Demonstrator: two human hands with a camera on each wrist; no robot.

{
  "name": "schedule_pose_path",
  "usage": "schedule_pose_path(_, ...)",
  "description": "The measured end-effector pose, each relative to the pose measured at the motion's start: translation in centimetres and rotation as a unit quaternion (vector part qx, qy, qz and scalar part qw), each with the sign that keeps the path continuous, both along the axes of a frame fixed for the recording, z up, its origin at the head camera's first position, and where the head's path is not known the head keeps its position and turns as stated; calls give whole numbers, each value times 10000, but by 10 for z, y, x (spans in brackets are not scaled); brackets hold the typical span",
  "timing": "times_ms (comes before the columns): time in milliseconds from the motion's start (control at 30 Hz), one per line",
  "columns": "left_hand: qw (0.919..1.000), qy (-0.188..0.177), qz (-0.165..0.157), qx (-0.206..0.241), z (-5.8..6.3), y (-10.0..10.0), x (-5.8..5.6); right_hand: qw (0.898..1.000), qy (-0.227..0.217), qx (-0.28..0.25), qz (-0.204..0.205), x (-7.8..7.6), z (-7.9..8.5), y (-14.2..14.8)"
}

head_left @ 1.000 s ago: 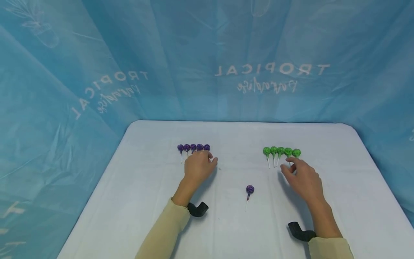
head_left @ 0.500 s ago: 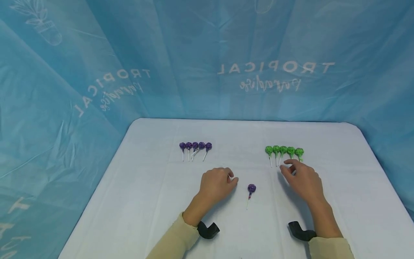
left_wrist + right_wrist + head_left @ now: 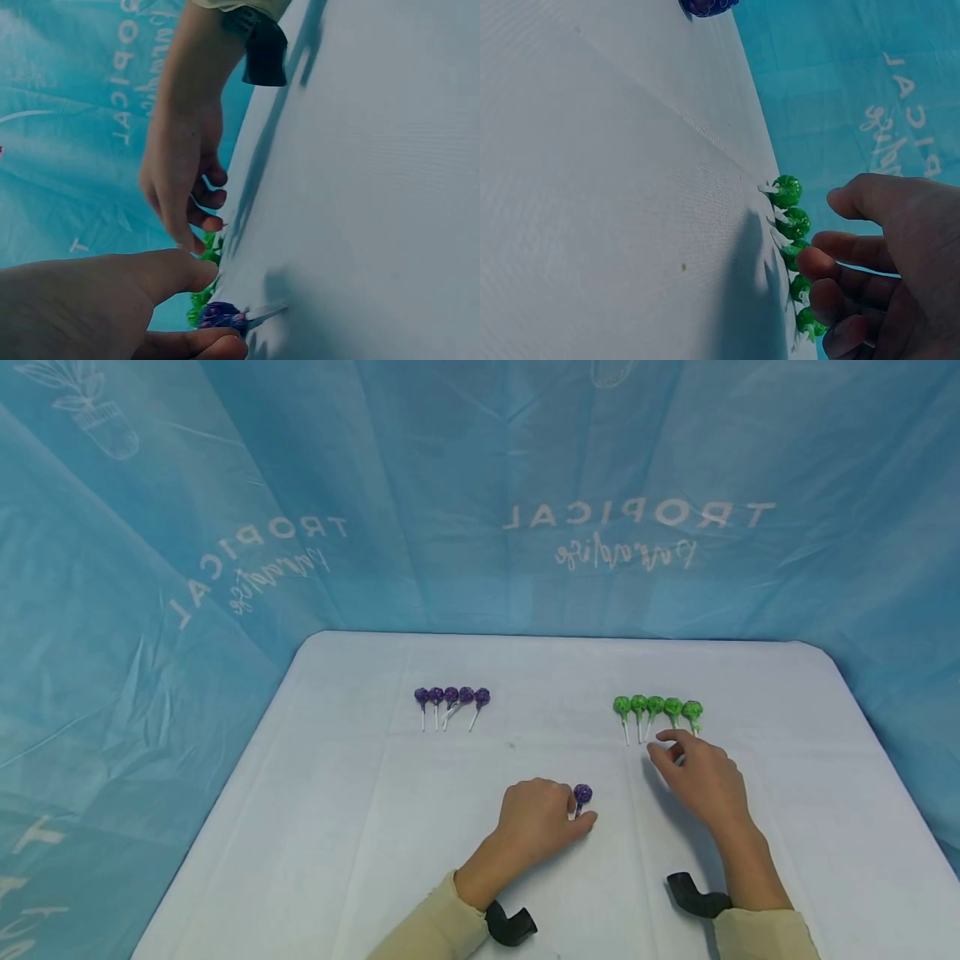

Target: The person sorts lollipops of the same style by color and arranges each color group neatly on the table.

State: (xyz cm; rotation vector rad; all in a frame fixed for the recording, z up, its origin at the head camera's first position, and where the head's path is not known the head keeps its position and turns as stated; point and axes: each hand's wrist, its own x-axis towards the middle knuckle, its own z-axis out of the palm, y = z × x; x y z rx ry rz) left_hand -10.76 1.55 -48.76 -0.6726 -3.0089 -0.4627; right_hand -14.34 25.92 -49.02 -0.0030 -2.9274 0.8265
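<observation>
A single purple lollipop (image 3: 582, 793) lies on the white table beside my left hand (image 3: 542, 818). In the left wrist view the thumb (image 3: 184, 271) and fingertips stand apart on either side of the purple lollipop (image 3: 223, 315), and its stick shows beyond them. Just in front of a row of green lollipops (image 3: 655, 705), my right hand (image 3: 703, 781) hovers with loosely bent fingers and nothing in them. From the right wrist, the green lollipops (image 3: 793, 223) appear past the fingertips, and the hand does not visibly touch them.
Several purple lollipops (image 3: 451, 695) lie in a row at the back left, some sticks crossing. Blue printed curtains (image 3: 420, 510) hang behind and to the left of the white table (image 3: 300, 827). Each wrist wears a black curved piece (image 3: 512, 927).
My left hand has come away from the purple row, moving right and toward the front, to the single purple lollipop. The right hand stays nearly where it was.
</observation>
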Motion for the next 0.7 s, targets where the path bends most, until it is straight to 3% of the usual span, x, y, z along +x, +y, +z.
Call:
schedule_pose_path(333,9999,23,108,-69,-5,2,-4,10000,-71,35,42,0,3,-1)
schedule_pose_path(567,9989,419,198,31,-8,8,-6,9999,-115,22,40,0,2,-1)
schedule_pose_path(700,9991,332,270,76,-9,8,-7,10000,-72,36,54,-1,0,-1)
